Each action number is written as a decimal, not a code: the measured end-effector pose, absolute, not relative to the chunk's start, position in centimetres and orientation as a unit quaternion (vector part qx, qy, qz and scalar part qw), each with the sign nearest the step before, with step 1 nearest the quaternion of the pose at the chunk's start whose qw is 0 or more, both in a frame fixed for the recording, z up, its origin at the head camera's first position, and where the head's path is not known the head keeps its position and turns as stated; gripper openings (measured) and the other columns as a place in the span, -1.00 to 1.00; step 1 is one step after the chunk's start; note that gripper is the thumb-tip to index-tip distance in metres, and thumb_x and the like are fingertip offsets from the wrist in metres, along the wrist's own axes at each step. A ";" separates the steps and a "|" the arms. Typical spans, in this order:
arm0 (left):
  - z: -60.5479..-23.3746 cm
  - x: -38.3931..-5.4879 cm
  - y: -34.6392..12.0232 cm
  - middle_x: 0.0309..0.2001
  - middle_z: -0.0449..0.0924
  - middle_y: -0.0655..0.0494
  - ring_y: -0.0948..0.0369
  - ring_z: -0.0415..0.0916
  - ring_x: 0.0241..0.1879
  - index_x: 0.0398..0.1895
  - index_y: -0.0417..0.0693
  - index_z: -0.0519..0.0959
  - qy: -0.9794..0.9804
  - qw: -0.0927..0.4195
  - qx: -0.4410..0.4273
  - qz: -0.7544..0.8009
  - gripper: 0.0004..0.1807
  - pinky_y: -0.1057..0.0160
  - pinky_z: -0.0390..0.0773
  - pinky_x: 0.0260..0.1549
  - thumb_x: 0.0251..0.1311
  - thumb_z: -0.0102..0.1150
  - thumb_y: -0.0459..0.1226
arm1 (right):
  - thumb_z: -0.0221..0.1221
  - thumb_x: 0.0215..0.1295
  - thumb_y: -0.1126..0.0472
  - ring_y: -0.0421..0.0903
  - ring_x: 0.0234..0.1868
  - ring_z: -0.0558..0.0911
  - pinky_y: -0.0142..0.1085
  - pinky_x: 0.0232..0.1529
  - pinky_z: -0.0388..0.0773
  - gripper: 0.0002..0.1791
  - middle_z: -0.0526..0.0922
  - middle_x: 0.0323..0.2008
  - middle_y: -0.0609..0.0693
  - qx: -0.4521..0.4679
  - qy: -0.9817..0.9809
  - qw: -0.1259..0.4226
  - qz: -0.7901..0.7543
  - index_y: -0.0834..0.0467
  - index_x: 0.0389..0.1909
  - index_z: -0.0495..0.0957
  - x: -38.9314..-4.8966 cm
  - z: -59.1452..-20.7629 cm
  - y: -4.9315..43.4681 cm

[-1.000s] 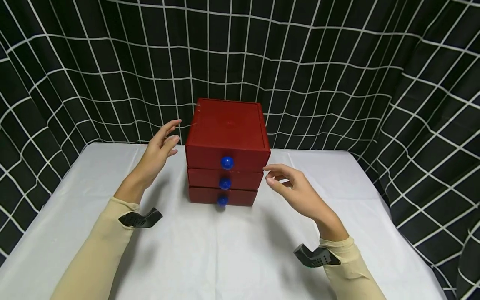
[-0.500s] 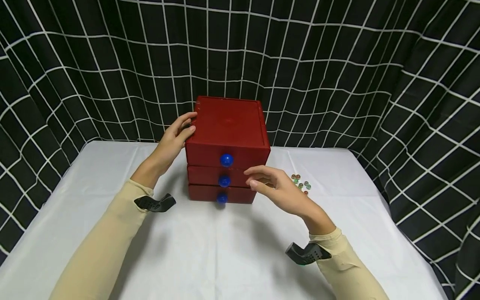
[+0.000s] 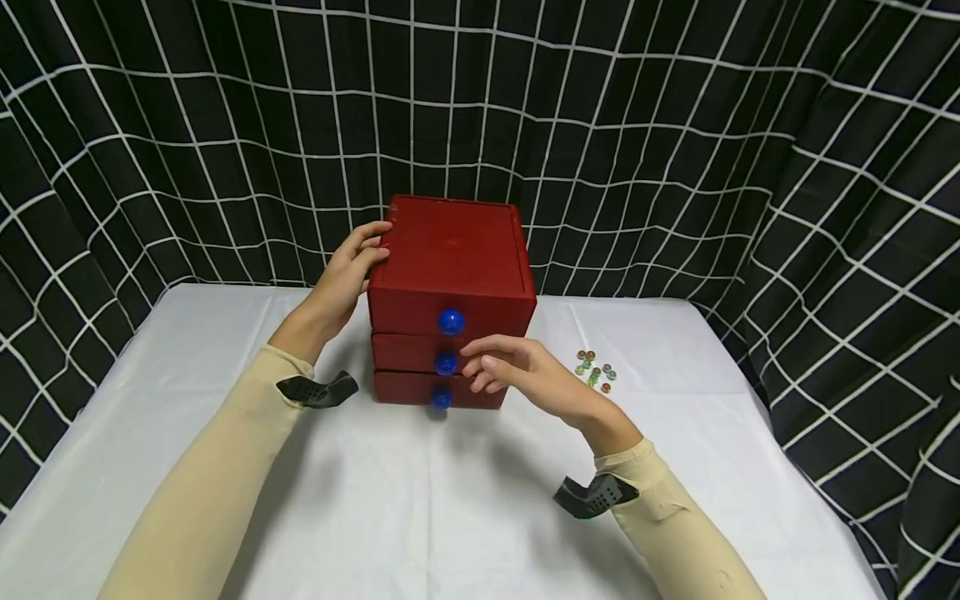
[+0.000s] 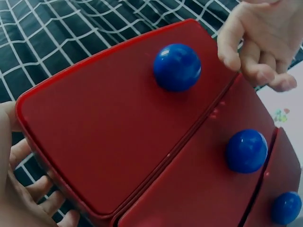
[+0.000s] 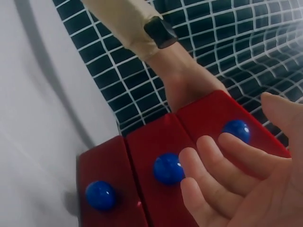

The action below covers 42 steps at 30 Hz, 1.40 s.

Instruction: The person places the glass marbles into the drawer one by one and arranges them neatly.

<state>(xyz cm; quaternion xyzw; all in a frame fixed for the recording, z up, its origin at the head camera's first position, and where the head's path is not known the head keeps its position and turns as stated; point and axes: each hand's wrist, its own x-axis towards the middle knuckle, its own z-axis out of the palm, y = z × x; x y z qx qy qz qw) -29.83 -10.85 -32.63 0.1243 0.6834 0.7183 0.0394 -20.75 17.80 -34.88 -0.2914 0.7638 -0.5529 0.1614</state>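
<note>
A red box of three stacked drawers (image 3: pixel 453 250) stands on the table, each drawer front bearing a round blue knob. All three drawers are closed. My left hand (image 3: pixel 341 275) rests against the upper left side of the box, fingers along its edge; in the left wrist view those fingers (image 4: pixel 35 194) lie loosely spread beside the side wall. In front of the box, my right hand (image 3: pixel 528 375) hovers near the middle knob (image 3: pixel 445 363). Its relaxed fingers (image 5: pixel 213 175) hold nothing, and in the right wrist view a gap to the knobs is hard to judge.
Several small glass marbles (image 3: pixel 596 372), green, brown and clear, lie on the white tablecloth (image 3: pixel 390 500) right of the box, behind the right hand. A black curtain (image 3: pixel 450 100) with a white grid hangs behind and along both sides of the table.
My left hand has moved right onto the side of the box. My right hand has moved left toward the middle knob, and the marbles behind it have come into view.
</note>
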 end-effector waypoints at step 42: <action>-33.9 -29.5 -9.8 0.59 -0.05 0.05 0.04 -0.03 0.54 0.55 0.16 0.05 0.662 0.044 0.146 0.734 -0.43 -0.12 -0.07 0.51 0.51 -0.29 -0.18 | -0.25 0.63 -0.09 -0.21 -0.25 0.71 -0.36 -0.08 0.66 -0.35 0.67 -0.09 -0.07 -0.157 0.634 0.281 -0.703 0.36 0.41 0.24 -21.6 -35.3 14.5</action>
